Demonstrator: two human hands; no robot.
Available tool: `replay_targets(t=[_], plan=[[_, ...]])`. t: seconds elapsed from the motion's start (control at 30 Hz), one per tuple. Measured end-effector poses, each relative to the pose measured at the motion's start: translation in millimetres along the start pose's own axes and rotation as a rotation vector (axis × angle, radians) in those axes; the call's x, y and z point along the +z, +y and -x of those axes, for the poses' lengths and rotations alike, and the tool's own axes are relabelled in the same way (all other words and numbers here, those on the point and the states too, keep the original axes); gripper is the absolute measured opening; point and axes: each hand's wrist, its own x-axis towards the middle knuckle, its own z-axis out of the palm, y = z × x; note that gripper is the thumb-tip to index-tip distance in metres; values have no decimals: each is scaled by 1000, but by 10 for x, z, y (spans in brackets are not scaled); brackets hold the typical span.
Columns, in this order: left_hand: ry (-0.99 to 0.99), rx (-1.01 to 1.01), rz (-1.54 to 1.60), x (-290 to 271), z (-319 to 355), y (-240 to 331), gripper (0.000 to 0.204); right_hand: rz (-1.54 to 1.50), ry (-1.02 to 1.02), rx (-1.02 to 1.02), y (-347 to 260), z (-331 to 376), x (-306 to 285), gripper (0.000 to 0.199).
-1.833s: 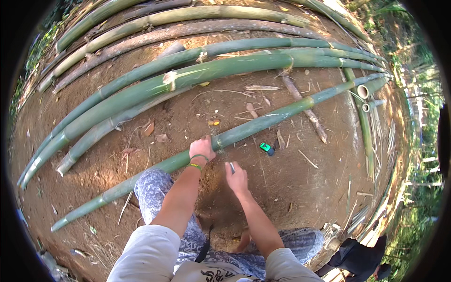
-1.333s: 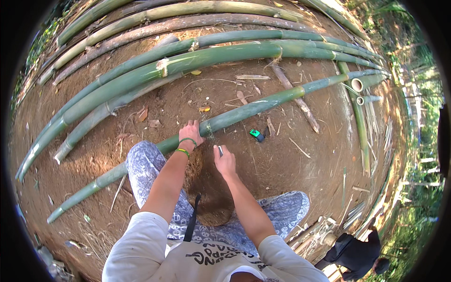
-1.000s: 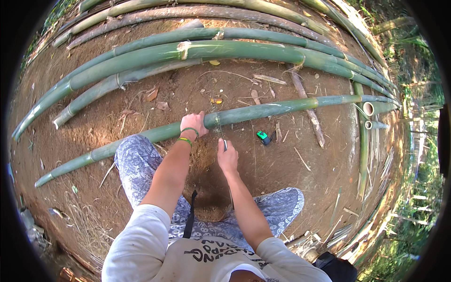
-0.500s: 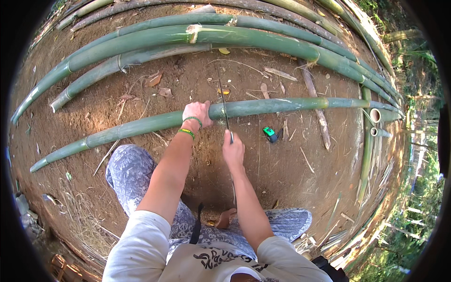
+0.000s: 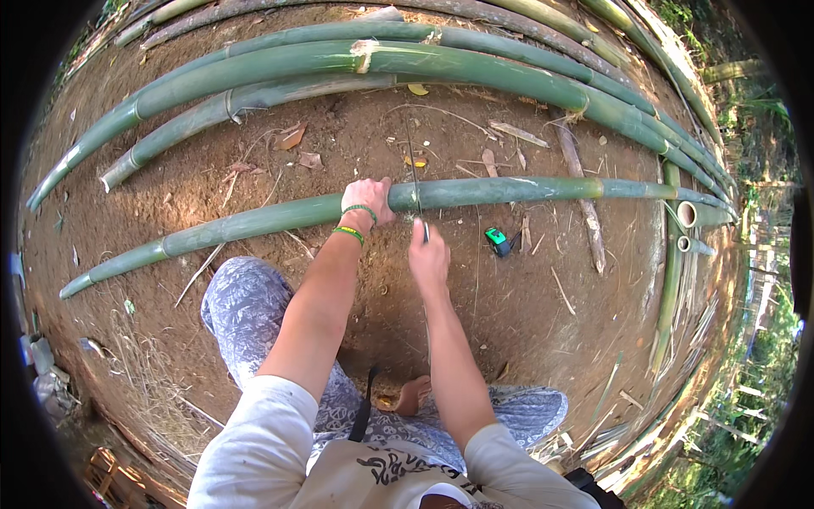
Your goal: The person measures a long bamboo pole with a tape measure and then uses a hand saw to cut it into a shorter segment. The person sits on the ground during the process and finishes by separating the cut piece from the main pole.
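A green bamboo pole (image 5: 500,192) lies crosswise in front of me, low over the bare soil. My left hand (image 5: 366,198), with two bands at its wrist, is wrapped over the pole just left of the middle. In my right hand (image 5: 430,259), on the near side of the pole, is the handle of a handsaw (image 5: 414,157). Its thin dark blade, seen edge-on, crosses the pole a little right of my left hand and points away from me. Pale bits show beside the blade. The depth of any cut cannot be made out.
A black and green tape measure (image 5: 498,242) lies right of my right hand. Thicker bamboo poles (image 5: 475,66) lie beyond. A thin log (image 5: 582,204) passes under the pole. Cut bamboo tubes (image 5: 688,214) are at the right. My bent knee (image 5: 248,297) is near the pole.
My right hand has pushed the saw forward, bringing the handle closer to the pole. My left hand keeps its hold at the same spot. The whole view has shifted slightly.
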Motion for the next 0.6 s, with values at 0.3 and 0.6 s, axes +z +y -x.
replay_targets(t=[0.3, 0.6], plan=[[-70, -15, 1, -47, -14, -39, 56, 68, -17, 52, -158, -189, 111, 56], [-62, 60, 7, -8, -21, -133, 70, 14, -76, 76, -208, -163, 55, 54]])
